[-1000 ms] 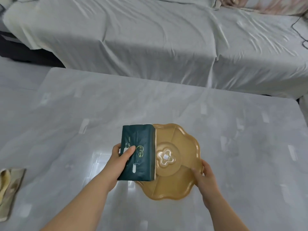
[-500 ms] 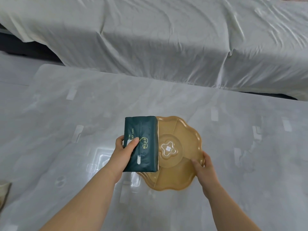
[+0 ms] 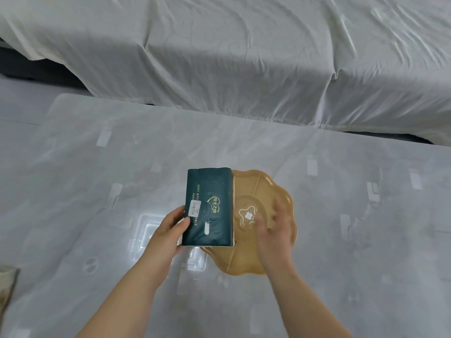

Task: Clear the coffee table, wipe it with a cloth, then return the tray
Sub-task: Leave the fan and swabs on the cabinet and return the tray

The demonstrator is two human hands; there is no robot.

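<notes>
While the amber scalloped tray [image 3: 280, 191] lies flat near the middle of the grey marbled tabletop [image 3: 97, 181], a dark green tissue pack [image 3: 208, 206] is held over its left part by the left hand [image 3: 170, 230]. The pack is gripped at its near left edge, with the thumb pressed on the top face just below a small white label and the fingers hidden underneath. The right hand [image 3: 274, 230] is seen over the right half of the tray, its fingers spread and blurred; whether the tray is touched cannot be told. The tray's divided compartments and a flower-shaped centre are visible between the pack and the right hand. A beige cloth [image 3: 6, 289] is partly seen at the left edge of the tabletop, well apart from the tray. Beyond the tabletop, a sofa draped in a white sheet [image 3: 244, 57] is seen.
</notes>
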